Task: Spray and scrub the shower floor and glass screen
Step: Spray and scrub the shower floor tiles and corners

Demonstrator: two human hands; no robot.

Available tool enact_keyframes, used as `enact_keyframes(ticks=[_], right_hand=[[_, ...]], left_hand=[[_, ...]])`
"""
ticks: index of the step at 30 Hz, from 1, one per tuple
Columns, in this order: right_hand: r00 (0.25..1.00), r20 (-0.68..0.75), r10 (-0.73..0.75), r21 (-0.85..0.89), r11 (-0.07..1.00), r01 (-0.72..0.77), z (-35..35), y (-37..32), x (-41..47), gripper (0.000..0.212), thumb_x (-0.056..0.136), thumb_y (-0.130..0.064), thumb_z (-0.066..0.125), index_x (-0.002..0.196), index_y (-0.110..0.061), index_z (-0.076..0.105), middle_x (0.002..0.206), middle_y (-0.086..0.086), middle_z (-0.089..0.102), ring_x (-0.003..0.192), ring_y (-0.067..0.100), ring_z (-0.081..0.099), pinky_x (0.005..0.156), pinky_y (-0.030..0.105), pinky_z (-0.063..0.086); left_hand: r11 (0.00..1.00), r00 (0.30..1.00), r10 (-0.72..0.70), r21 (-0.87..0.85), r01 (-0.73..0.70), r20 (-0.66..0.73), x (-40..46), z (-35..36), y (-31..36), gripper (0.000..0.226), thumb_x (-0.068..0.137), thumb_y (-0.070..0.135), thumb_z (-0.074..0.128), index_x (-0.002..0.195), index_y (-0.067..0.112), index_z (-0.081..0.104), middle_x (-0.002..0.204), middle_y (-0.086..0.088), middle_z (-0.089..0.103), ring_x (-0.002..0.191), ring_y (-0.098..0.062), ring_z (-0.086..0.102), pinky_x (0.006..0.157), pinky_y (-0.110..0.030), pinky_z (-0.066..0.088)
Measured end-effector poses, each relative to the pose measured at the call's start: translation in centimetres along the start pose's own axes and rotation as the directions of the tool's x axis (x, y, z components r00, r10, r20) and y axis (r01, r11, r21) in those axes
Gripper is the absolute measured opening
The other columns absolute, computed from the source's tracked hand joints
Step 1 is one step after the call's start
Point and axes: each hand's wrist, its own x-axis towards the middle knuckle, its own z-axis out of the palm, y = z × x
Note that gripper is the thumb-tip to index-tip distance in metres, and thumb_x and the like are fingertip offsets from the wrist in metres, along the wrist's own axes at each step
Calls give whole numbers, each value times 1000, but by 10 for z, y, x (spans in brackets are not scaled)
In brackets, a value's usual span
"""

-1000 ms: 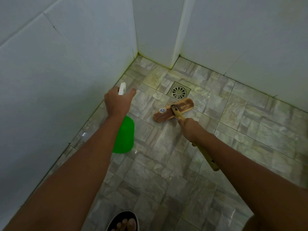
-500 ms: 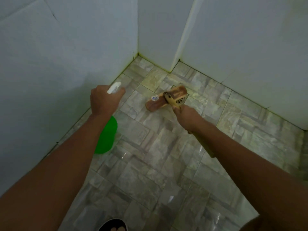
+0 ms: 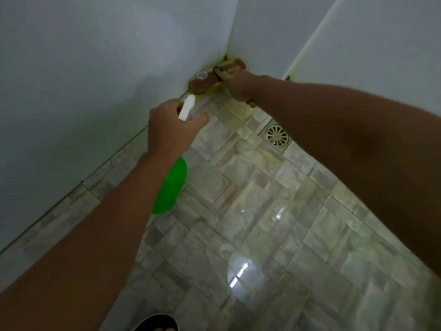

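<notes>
A wooden scrub brush [image 3: 216, 77] with yellow bristles lies pressed into the far corner where the floor meets two white walls. My right hand [image 3: 241, 88] grips its handle just behind the head; most of the handle is hidden under my arm. My left hand [image 3: 171, 127] holds a green spray bottle [image 3: 170, 187] by its neck, the white nozzle [image 3: 187, 107] pointing toward the brush. The bottle's body hangs below my wrist, above the tiled shower floor [image 3: 250, 223], which is wet and shiny.
A round metal drain [image 3: 276, 135] sits in the floor right of my left hand. White walls [image 3: 83, 80] close in on the left and back. A pale vertical strip [image 3: 312, 37] runs up the back wall. A sandalled foot [image 3: 157, 324] shows at the bottom edge.
The brush has moved from beside the drain into the far wall corner, pushed by my right hand. My left hand with the bottle has followed toward the corner.
</notes>
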Motion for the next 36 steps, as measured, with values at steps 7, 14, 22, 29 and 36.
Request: enact_keyframes(ticks=[7, 14, 22, 29, 36], right_hand=[[988, 144, -52, -30, 998, 57, 25, 42, -51, 61, 99, -7, 32, 153, -33, 19, 134, 28, 42, 88, 26, 56, 74, 36, 53], [991, 134, -30, -30, 999, 35, 21, 28, -66, 63, 99, -6, 33, 156, -23, 13, 134, 23, 45, 105, 34, 57, 86, 41, 50], [991, 118, 71, 161, 983, -89, 34, -6, -27, 51, 102, -39, 34, 148, -17, 36, 117, 21, 54, 85, 31, 64, 75, 51, 58], [963, 243, 113, 211, 963, -166, 61, 40, -146, 43, 106, -35, 22, 149, -35, 20, 74, 13, 46, 53, 29, 62, 35, 31, 50], [978, 150, 143, 271, 946, -179, 50, -16, -70, 42, 104, -37, 26, 117, -7, 53, 84, 16, 63, 49, 24, 57, 41, 27, 48]], left_hand=[[993, 991, -72, -80, 82, 114, -1, -6, 1, 48, 75, 52, 78, 62, 13, 54, 56, 6, 44, 56, -14, 43, 55, -28, 30], [971, 957, -212, -68, 229, 198, -5, -11, 3, 61, 74, 51, 84, 81, -8, 69, 66, -9, 57, 60, -27, 64, 61, -49, 62], [917, 892, -377, -37, 398, 251, -16, -16, 18, 36, 79, 41, 88, 86, 14, 66, 82, -10, 64, 69, -23, 67, 52, -50, 62], [826, 808, -508, -98, 555, 299, -23, -27, 18, 31, 80, 42, 88, 93, 15, 79, 86, -7, 77, 63, -9, 66, 49, -42, 64], [800, 791, -546, -111, 590, 276, -40, -27, 4, 32, 74, 44, 87, 75, 13, 80, 77, -8, 78, 62, -19, 72, 53, -51, 64]])
